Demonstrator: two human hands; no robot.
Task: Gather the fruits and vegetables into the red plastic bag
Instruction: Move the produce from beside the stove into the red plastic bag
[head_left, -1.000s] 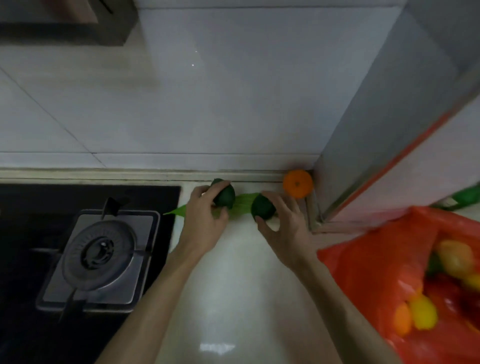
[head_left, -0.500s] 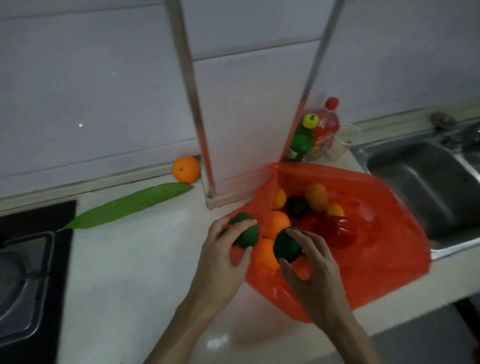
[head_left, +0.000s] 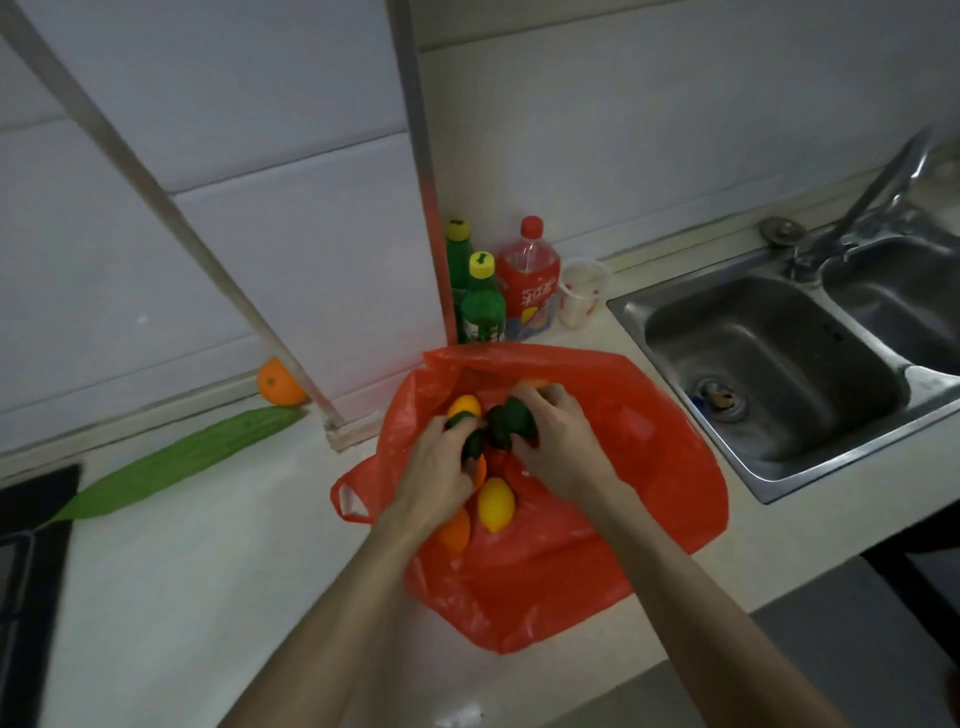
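Both hands reach inside the red plastic bag (head_left: 613, 467), which lies open on the counter (head_left: 208, 597) near the sink (head_left: 769, 364). The left hand (head_left: 436, 473) and right hand (head_left: 561, 441) each curl around a dark green fruit (head_left: 511, 423), apparently to drop it among the others. An orange (head_left: 278, 384) and a long green vegetable (head_left: 176, 462) wait along the back edge.

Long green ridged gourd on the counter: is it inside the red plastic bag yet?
No, the long green ridged gourd lies on the counter left of the red plastic bag.
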